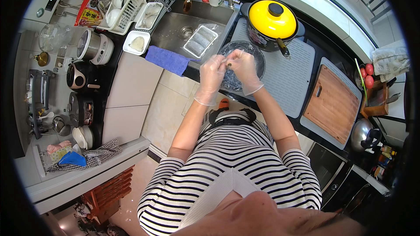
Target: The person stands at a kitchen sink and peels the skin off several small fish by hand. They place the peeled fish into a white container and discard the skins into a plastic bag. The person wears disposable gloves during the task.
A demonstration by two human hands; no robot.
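My left hand and my right hand, both in clear plastic gloves, meet at the fingertips over a large round bowl. A small dark piece shows at my right fingers; what my left fingers pinch is too small to tell. Whitish, wet-looking matter coats the inside of the bowl, which stands at the counter's front edge. Left of it, a white tray with grey, film-covered contents lies over the sink.
A pot with a yellow lid stands behind the bowl on a grey mat. Right of this lies a wooden cutting board. A purple cloth hangs at the sink's front edge. White dishes with pale food stand left of the sink.
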